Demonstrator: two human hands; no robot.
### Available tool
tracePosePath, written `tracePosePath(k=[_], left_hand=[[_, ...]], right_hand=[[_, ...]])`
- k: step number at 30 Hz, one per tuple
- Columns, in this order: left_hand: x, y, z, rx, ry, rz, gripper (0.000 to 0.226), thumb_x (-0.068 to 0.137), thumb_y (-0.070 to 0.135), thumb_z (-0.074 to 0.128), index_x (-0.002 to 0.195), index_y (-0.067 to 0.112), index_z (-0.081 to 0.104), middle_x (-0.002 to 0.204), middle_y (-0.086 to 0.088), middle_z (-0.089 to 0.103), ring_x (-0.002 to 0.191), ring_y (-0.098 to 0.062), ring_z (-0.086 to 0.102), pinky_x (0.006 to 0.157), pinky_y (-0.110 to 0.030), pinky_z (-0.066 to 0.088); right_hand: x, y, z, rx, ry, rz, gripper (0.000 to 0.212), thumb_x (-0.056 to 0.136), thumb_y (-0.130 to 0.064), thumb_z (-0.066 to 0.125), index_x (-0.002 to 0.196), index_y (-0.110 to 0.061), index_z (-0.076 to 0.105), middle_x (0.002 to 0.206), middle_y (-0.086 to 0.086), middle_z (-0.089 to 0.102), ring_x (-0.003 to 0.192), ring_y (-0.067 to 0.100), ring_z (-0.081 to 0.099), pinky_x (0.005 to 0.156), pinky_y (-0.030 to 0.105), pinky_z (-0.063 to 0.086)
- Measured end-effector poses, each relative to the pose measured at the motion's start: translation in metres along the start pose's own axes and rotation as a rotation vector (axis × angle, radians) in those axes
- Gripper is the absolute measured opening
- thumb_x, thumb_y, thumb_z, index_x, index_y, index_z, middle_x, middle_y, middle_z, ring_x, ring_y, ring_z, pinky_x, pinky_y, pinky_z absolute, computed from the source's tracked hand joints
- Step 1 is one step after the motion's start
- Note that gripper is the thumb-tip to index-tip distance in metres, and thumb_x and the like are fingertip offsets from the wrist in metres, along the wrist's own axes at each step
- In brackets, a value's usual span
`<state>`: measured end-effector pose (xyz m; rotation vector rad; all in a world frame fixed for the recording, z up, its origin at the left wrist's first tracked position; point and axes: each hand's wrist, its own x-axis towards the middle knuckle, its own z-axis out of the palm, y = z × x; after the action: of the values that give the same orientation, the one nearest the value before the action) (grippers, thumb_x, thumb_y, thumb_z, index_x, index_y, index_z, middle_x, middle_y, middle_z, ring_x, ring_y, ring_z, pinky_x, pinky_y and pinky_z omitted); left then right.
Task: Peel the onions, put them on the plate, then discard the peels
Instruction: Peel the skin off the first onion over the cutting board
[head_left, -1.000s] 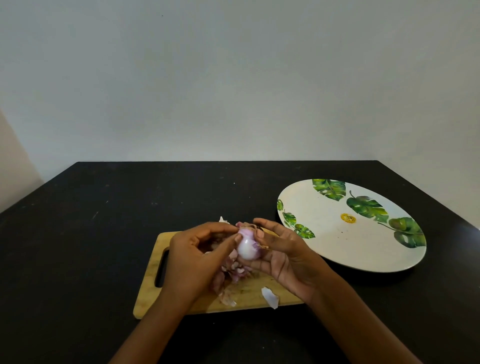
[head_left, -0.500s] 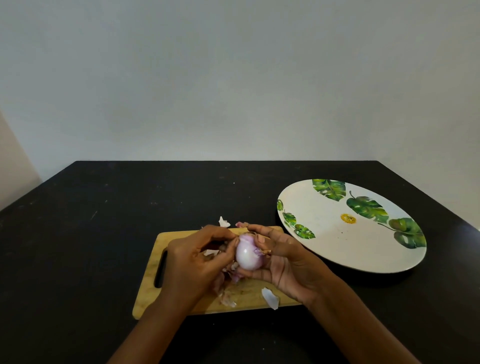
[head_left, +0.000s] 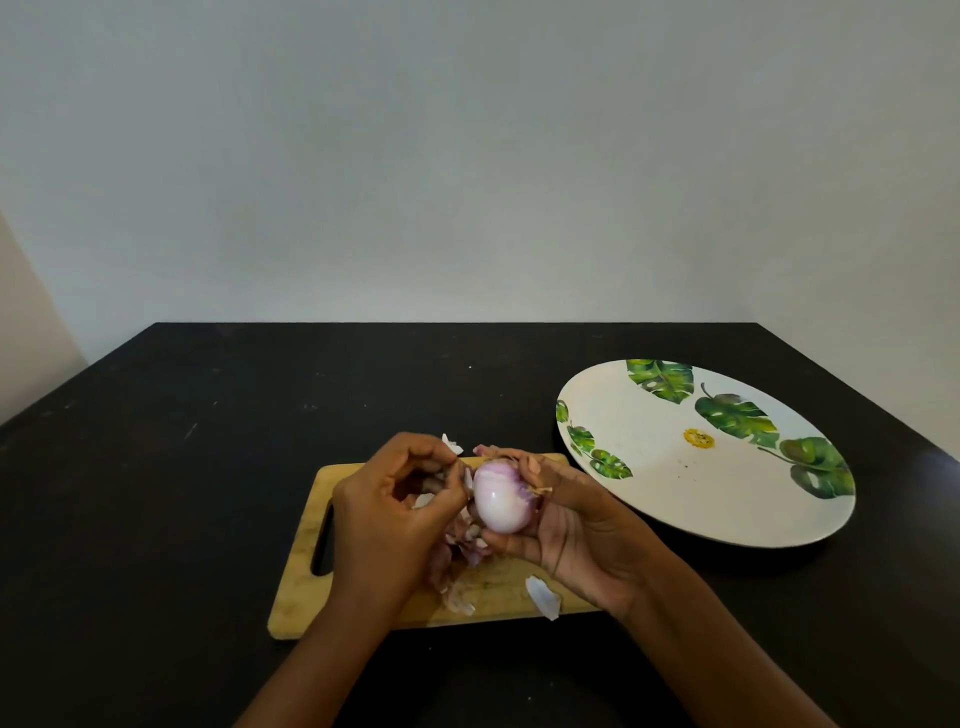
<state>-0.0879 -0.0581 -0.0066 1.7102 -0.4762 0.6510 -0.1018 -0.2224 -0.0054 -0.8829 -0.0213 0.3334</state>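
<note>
Right hand (head_left: 571, 525), grip curled, holds the pale purple onion (head_left: 501, 499) over the wooden cutting board (head_left: 301, 597), left hand (head_left: 384, 514) pinching its side, so papery peels (head_left: 460, 566) likely land there.

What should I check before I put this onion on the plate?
1. Onion fully peeled: not ok, purple skin left at its top.
2. Right hand grip on onion: ok, fingers curl round it.
3. Left hand off the onion: not ok, it pinches at the left side.
4. Plate free: ok, only specks on it.
5. Peels all on the board: not ok, one lies on the table beyond it.
</note>
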Motion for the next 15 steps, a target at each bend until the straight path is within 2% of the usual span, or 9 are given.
tracePosePath(k=[2,6,9,10,12,15], left_hand=[[0.0,-0.002,-0.001,0.033,0.003,-0.015,0.017,0.07,0.033,0.063,0.082,0.021,0.065,0.08,0.012,0.066,0.072,-0.006,0.064,0.064,-0.013,0.05],[0.001,0.0,0.0,0.048,0.031,-0.012,0.014,0.077,0.018,0.074,0.088,0.023,0.067,0.088,0.015,0.067,0.079,-0.001,0.065,0.067,-0.01,0.049],[0.003,0.007,-0.002,0.004,-0.028,0.045,0.026,0.074,0.034,0.069,0.094,0.018,0.069,0.09,0.012,0.069,0.085,-0.003,0.066,0.071,-0.012,0.05],[0.003,0.008,-0.002,0.016,-0.07,0.082,0.028,0.074,0.035,0.067,0.097,0.018,0.069,0.089,0.012,0.069,0.086,-0.003,0.065,0.072,-0.012,0.051],[0.003,0.007,-0.002,0.109,-0.148,0.185,0.028,0.076,0.034,0.066,0.101,0.02,0.067,0.094,0.013,0.069,0.088,0.0,0.064,0.073,-0.013,0.051],[0.001,0.002,-0.002,0.246,-0.174,0.335,0.025,0.08,0.028,0.064,0.099,0.014,0.069,0.092,0.006,0.07,0.086,0.001,0.064,0.075,-0.017,0.053]], right_hand=[[0.0,0.0,0.0,0.013,-0.014,0.0,0.081,0.024,-0.027,0.1,0.096,-0.002,0.072,0.107,0.022,0.069,0.086,0.034,0.071,0.058,0.037,0.059],[0.001,-0.003,0.002,-0.033,0.007,-0.03,0.061,0.04,-0.031,0.097,0.092,-0.006,0.075,0.108,0.021,0.069,0.089,0.031,0.071,0.062,0.036,0.06],[0.002,-0.004,0.003,-0.077,0.103,-0.018,0.053,0.07,-0.029,0.078,0.113,-0.001,0.063,0.113,0.024,0.067,0.093,0.031,0.069,0.071,0.04,0.061],[0.002,-0.004,0.003,-0.092,0.118,-0.016,0.051,0.074,-0.026,0.07,0.116,0.0,0.059,0.114,0.024,0.066,0.094,0.031,0.068,0.076,0.042,0.059],[0.001,-0.003,0.005,-0.112,0.119,-0.019,0.042,0.074,-0.025,0.066,0.11,-0.003,0.061,0.108,0.022,0.069,0.091,0.029,0.069,0.078,0.041,0.058],[0.0,-0.003,0.005,-0.114,0.125,-0.028,0.034,0.071,-0.024,0.067,0.1,-0.007,0.064,0.099,0.017,0.071,0.084,0.025,0.07,0.072,0.037,0.06]])
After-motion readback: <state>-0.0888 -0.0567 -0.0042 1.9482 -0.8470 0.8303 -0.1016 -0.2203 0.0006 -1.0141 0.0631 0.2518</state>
